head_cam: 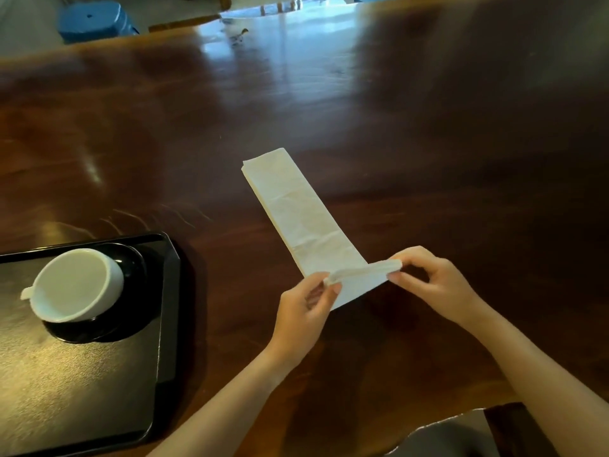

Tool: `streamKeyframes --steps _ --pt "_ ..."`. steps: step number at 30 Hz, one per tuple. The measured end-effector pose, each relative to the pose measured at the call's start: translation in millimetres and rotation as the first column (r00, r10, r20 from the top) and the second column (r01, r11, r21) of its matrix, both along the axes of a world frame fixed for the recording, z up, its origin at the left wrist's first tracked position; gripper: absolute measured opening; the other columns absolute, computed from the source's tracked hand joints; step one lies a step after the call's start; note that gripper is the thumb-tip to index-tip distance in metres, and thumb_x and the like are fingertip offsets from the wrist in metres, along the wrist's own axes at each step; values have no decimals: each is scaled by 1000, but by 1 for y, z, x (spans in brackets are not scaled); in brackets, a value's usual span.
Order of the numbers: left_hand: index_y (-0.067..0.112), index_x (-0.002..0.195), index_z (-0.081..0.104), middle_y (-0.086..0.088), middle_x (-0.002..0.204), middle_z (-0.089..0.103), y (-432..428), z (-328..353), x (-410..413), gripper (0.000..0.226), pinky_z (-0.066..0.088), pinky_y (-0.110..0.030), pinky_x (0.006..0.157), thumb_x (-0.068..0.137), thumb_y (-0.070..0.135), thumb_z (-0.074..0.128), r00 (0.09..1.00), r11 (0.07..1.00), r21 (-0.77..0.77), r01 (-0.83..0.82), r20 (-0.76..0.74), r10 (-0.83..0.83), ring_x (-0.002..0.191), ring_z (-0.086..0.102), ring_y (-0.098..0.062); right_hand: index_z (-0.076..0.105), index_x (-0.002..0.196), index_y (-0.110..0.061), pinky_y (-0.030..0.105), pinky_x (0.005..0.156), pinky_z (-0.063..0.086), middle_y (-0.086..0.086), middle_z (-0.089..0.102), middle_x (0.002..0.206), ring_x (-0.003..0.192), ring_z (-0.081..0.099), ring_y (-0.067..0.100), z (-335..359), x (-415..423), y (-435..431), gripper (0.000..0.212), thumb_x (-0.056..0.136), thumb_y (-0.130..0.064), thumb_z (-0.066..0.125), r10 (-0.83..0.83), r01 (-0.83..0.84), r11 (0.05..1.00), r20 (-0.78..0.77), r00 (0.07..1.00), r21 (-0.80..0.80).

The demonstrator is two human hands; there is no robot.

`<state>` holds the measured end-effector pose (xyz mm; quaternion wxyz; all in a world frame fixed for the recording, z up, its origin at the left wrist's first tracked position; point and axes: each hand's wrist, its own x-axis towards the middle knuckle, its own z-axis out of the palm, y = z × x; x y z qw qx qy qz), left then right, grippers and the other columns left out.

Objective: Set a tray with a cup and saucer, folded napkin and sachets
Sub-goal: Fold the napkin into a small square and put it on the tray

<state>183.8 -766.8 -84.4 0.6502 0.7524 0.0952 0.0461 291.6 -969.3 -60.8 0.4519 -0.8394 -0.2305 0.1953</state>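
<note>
Your left hand and right hand each pinch one end of the napkin's near edge, fingers narrow and closed on the fold lifted just off the table. The rest of the long strip lies flat, angling away from you with bare wood around it. To your left, well apart from the napkin, the tray carries the cup on its saucer. A blue stool stands beyond the table's far edge.

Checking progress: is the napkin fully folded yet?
No. The napkin lies as a long strip; both hands are turning up its near end.
</note>
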Motion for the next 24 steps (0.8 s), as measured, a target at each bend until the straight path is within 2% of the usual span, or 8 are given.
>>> streamKeyframes --steps 2,4,7,10,15,20,22,24 --pt "34 92 67 16 93 71 6 4 6 13 57 -24 71 90 28 56 993 979 -184 -83 -94 66 92 66 -8 65 87 -30 8 71 47 -15 68 83 83 62 -2 2 8 18 7 85 -24 61 -48 54 998 -133 990 40" --pt "37 90 66 14 94 72 13 3 15 10 59 -30 70 89 31 58 970 950 -234 -204 -181 164 91 68 -9 65 87 -29 12 68 51 -14 69 83 82 64 0 -3 15 39 8 88 -30 57 -100 112 992 -163 981 66" --pt "28 101 60 9 96 68 23 -6 32 14 60 -31 69 89 34 59 895 915 -113 -388 -283 345 93 66 -13 63 95 -21 25 68 54 -5 68 89 84 66 9 -20 23 70 19 91 -36 53 -194 207 977 -193 962 50" --pt "22 111 57 10 93 62 30 -19 48 22 57 -32 76 90 27 58 860 903 106 -415 -278 428 88 62 -11 59 97 -19 28 62 49 -4 63 84 79 61 14 -40 24 94 20 94 -35 48 -302 299 953 -51 952 -49" --pt "16 120 53 5 103 58 24 -27 56 29 44 -11 70 91 16 56 869 860 355 -365 -201 452 88 56 -8 56 106 -11 29 57 43 1 58 88 73 56 18 -61 9 110 15 94 -18 48 -311 388 897 324 894 -209" --pt "13 127 48 -7 127 52 6 -28 49 48 47 -37 91 82 13 63 946 582 787 -206 7 325 115 50 -25 55 118 -1 42 77 49 17 59 109 94 56 32 -71 3 113 35 85 -9 62 -143 384 862 568 810 -330" --pt "14 141 34 -10 148 38 -4 -35 45 51 28 -46 111 92 23 49 978 473 881 -7 -93 187 138 31 -29 55 120 -2 43 89 48 17 60 119 107 57 33 -74 5 111 38 84 -10 64 -60 319 888 604 795 -331" --pt "17 148 7 -7 159 5 -3 -48 43 53 1 -48 116 99 34 20 957 432 888 157 -245 156 145 -2 -24 51 129 -4 44 106 36 14 54 133 125 49 30 -78 8 106 43 88 -12 59 130 158 899 592 796 -409"
